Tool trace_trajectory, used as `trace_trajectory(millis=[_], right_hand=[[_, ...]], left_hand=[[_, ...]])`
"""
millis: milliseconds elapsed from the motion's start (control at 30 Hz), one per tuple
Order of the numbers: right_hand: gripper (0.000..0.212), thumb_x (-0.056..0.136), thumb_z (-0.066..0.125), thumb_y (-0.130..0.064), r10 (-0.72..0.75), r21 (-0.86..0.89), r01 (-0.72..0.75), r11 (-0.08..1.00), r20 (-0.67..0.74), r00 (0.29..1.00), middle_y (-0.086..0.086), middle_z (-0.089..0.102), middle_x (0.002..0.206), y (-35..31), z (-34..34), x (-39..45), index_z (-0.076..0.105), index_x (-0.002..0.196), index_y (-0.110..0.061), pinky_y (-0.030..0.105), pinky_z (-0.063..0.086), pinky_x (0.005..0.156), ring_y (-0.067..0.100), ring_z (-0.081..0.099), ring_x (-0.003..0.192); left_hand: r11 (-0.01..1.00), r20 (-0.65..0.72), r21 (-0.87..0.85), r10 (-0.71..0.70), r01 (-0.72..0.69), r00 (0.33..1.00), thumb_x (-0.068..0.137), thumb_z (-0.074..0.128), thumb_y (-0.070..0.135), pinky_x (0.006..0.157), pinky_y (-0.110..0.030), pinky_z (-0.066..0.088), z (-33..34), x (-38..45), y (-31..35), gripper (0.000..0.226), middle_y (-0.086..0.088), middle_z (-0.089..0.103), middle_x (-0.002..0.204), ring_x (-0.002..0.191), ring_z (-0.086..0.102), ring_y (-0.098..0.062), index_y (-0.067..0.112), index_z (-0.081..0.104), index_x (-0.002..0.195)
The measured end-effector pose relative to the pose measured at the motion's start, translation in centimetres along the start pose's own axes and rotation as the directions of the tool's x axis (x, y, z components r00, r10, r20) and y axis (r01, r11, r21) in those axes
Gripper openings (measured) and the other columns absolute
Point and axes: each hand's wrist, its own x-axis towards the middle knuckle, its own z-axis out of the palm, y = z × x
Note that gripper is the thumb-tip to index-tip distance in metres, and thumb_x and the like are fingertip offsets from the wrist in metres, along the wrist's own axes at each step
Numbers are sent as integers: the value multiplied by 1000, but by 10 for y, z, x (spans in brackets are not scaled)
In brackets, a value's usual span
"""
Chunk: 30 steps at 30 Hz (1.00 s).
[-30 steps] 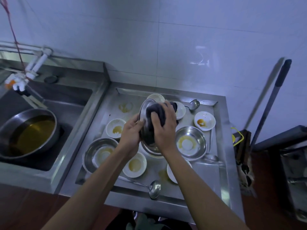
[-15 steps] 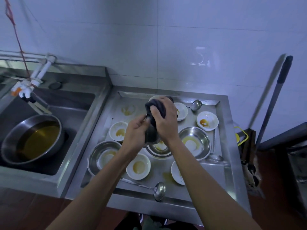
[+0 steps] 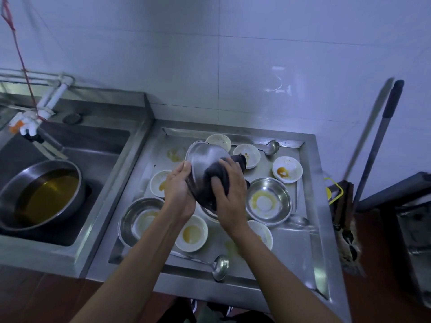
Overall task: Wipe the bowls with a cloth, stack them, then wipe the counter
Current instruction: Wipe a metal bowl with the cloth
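My left hand [image 3: 178,192] grips the rim of a steel bowl [image 3: 205,157], held tilted on its side above the steel counter [image 3: 300,248]. My right hand [image 3: 229,197] grips a dark cloth [image 3: 215,180] and presses it against the bowl. Under the hands sits another steel bowl, mostly hidden. Two more steel bowls lie on the counter, one at the left [image 3: 137,220] and one at the right [image 3: 268,201], both smeared yellow. Several small white bowls with sauce stains stand around them, such as one at the front [image 3: 192,233] and one at the far right [image 3: 287,169].
A ladle [image 3: 219,266] lies at the counter's front edge, another ladle [image 3: 271,148] at the back. To the left, a sink [image 3: 98,145] holds a large pan [image 3: 42,194] of yellow liquid under a tap [image 3: 30,122]. A mop handle [image 3: 377,145] leans at the right wall.
The steel bowl was turned nearly edge-on half a second ago; now its rounded side faces up again. My right hand has slid the cloth lower across it.
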Motion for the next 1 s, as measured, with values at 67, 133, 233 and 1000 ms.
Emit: trace_trajectory(millis=[67,133,233,1000], right_hand=[[33,97,48,-44,114,107,-110,988,-29,993,-14,53,139,2,-8,15,55,129,-37,43,31,116,8,41,137],[20,101,49,-32,256,246,-252,936,18,967,-21,60,118,2,-20,35,58,116,-41,37,41,106,-6,52,114],[20,101,50,-26,313,332,-327,885,98,945,-14,66,110,-3,-31,55,63,115,-31,30,43,97,1,60,105],[23,106,44,-31,325,343,-326,881,60,944,-12,58,127,-14,-10,39,49,125,-43,28,38,100,3,53,115]], left_hand=[[1000,14,27,-12,12,1000,108,44,15,108,-53,48,-6,-3,-2,36,-31,64,128,121,62,-43,-9,58,131],[997,53,79,-22,18,998,107,45,15,102,-50,50,-10,-7,-2,36,-29,66,125,112,65,-38,-10,58,129],[976,151,217,-9,-25,989,107,44,14,88,-40,57,-10,-10,-3,30,-21,73,110,97,71,-29,-3,66,119],[965,5,172,199,-197,980,106,45,8,98,-53,52,-1,-8,13,25,-16,74,100,99,68,-31,7,69,103]])
